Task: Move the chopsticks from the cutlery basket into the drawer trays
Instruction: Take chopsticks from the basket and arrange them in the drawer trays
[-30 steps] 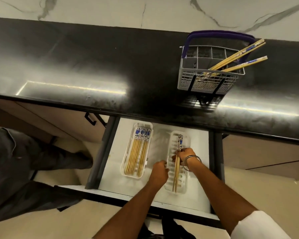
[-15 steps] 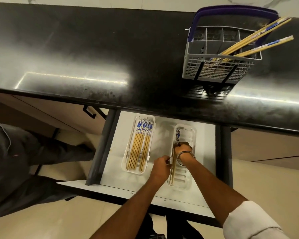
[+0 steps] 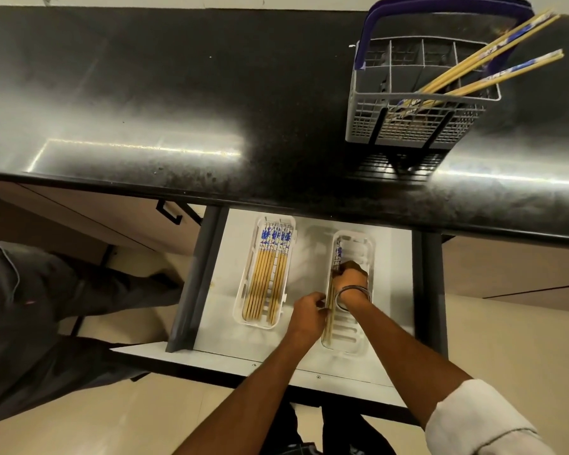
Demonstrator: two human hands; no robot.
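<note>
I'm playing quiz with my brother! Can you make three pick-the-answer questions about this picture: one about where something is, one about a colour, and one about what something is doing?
1. Where is the basket?
A. on the counter
B. in the drawer
C. on the floor

2. What colour is the basket's handle?
A. red
B. purple
C. green

3. What is the right hand doing?
A. hanging free
B. holding chopsticks in the right tray
C. lifting the basket

Answers:
1 A, it stands on the dark counter.
2 B, the handle looks purple.
3 B, its fingers curl round the chopsticks in the right tray.
</note>
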